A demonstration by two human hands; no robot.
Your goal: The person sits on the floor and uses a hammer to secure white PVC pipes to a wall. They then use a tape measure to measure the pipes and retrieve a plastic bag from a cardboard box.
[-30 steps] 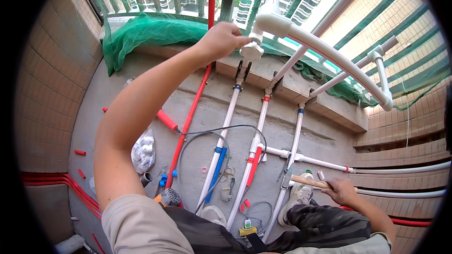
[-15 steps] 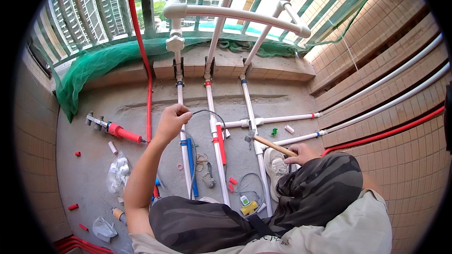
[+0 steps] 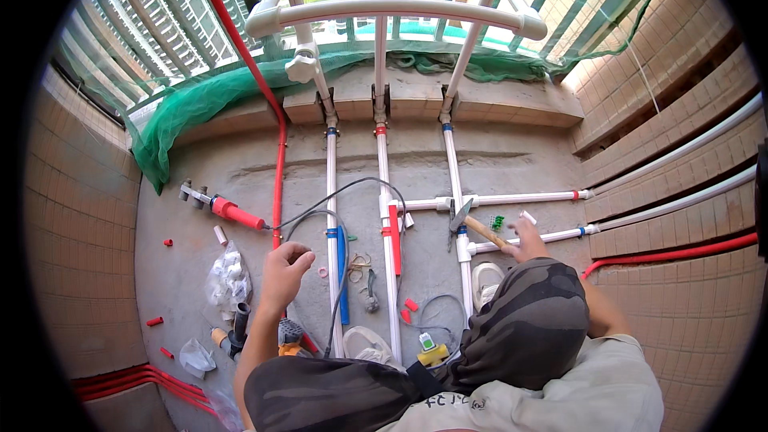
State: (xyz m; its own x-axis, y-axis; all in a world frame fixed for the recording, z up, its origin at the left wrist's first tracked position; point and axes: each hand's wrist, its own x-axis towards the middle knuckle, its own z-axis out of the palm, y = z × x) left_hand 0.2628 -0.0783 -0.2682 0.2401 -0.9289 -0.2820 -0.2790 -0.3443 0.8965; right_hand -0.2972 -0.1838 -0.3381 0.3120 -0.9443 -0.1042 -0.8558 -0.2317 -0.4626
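My right hand [image 3: 524,238] grips the wooden handle of a small hammer [image 3: 470,222], whose metal head hovers by the rightmost white floor pipe [image 3: 452,168]. My left hand [image 3: 284,272] hangs loosely curled and holds nothing, just above the concrete floor beside the red pipe [image 3: 279,162] and a grey cable [image 3: 336,216]. Three white pipes run across the floor toward the ledge, the left [image 3: 331,184] and middle [image 3: 383,172] ones marked with blue and red sleeves. My knees in camouflage trousers [image 3: 520,328] fill the lower part.
A red-handled pipe tool [image 3: 220,206] lies at the left. Bags of white fittings [image 3: 226,276], red clips and a small yellow device [image 3: 430,348] are scattered on the floor. White pipework [image 3: 400,10] rises at the railing with green netting [image 3: 200,100]. Tiled walls stand on both sides.
My left hand has come down from the raised white pipe at the railing to just above the floor. The view has swung left. My right hand still holds the hammer.
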